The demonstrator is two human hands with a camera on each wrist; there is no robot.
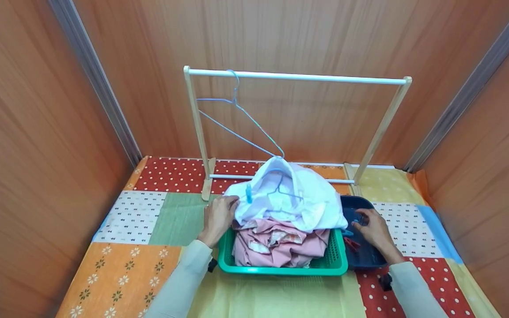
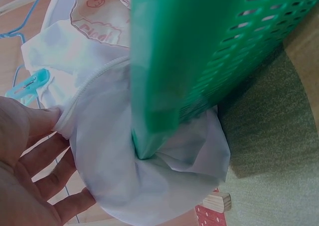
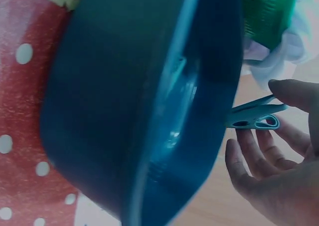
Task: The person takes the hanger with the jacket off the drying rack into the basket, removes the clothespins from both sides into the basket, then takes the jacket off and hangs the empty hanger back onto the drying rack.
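A white garment [image 1: 320, 190], hung on a blue wire hanger [image 1: 259, 126], drapes over a green basket [image 1: 281, 270]. Under it, pink cloth [image 1: 254, 251] fills part of the basket. My left hand [image 1: 220, 218] pinches the garment's left edge between thumb and fingers, close to a light-blue clothespin [image 2: 31, 85] clipped on the cloth. Above the dark blue tray [image 1: 369, 260], my right hand [image 1: 374, 229] holds a blue clothespin [image 3: 256, 113] between thumb and fingers. Red clothespins [image 1: 351, 244] lie in that tray, and another blue clothespin [image 1: 347, 232] is near its left side.
Behind the basket stands a wooden rack with a white rail [image 1: 316, 77]; the hanger's hook is over its left part. Wood-look panels [image 1: 24, 132] rise on the left, right and back. A patchwork cloth [image 1: 126, 265] covers the table.
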